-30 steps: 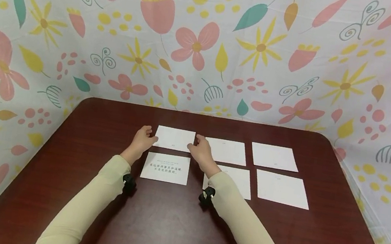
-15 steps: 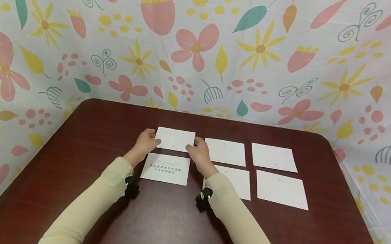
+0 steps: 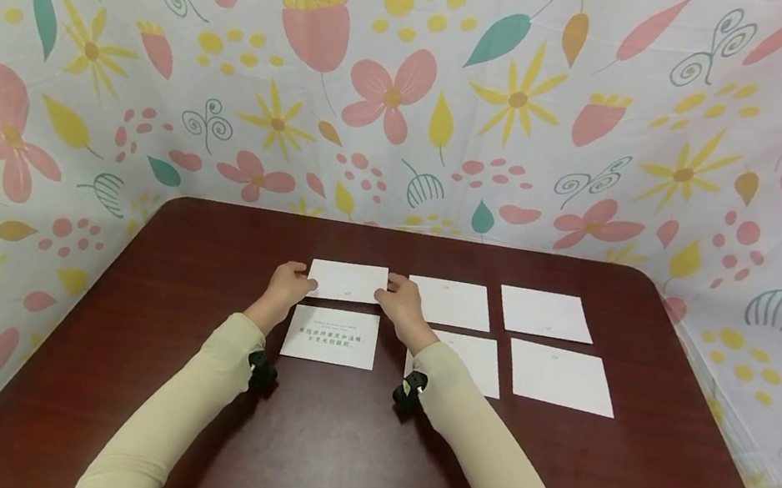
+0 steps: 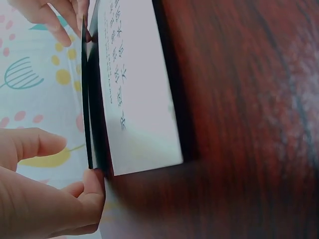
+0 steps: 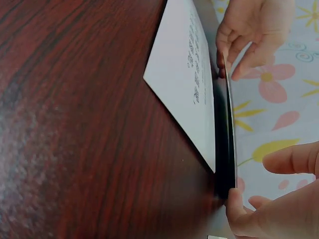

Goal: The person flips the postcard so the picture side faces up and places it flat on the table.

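"Where does the plain white card (image 3: 347, 280) lie?"

"Between the left hand (image 3: 283, 293) and the right hand (image 3: 403, 307), its long axis running from one to the other, just beyond the printed card (image 3: 330, 338) on the table (image 3: 330, 446)."

"Which hand is nearer?"

"Neither: each appears to pinch its own short end."

"Flat down?"

"It looks raised and tilted; both wrist views catch it nearly edge-on."

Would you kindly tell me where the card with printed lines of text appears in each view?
Head: printed card, just left of centre, below mid-height.
Left wrist: printed card, upper middle, cut by top edge.
Right wrist: printed card, top centre, likewise cut.
Shared landmark: the held card, between left hand and right hand.
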A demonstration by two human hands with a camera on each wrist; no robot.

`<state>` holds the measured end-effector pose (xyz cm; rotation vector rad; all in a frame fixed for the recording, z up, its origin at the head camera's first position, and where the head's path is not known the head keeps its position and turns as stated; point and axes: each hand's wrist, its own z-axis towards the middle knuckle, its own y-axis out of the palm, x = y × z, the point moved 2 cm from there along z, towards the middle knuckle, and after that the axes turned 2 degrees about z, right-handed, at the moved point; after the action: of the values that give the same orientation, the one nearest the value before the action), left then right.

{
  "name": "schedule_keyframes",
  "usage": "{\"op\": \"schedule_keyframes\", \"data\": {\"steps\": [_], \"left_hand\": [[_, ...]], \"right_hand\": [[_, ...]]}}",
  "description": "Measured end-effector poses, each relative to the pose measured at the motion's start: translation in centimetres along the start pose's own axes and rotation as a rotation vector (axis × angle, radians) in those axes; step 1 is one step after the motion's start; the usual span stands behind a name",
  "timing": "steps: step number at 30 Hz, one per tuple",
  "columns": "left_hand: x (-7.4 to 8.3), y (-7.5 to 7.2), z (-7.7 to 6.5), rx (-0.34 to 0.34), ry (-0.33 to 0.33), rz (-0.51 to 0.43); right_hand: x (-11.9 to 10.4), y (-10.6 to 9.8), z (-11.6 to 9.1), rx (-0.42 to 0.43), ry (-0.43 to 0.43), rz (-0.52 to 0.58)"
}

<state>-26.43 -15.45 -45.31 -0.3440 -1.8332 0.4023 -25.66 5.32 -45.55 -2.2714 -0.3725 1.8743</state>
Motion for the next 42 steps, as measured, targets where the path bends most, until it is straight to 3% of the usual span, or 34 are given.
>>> {"op": "schedule_keyframes", "data": {"steps": [8, 22, 42], "left_hand": [[-0.1, 0.1, -0.1, 0.001, -0.046, 0.021], [0.0, -0.3, 0.1, 0.081, 0.005, -0.047], [0.4, -0.8, -0.2, 0.115, 0.049, -0.122]], "right_hand": [[0.1, -0.5, -0.2, -0.003, 0.027, 0.046], [-0.6, -1.5, 0.1, 0.117, 0.023, 0.133], [-0.7, -2.0, 0.5, 0.140, 0.001, 0.145]]}}
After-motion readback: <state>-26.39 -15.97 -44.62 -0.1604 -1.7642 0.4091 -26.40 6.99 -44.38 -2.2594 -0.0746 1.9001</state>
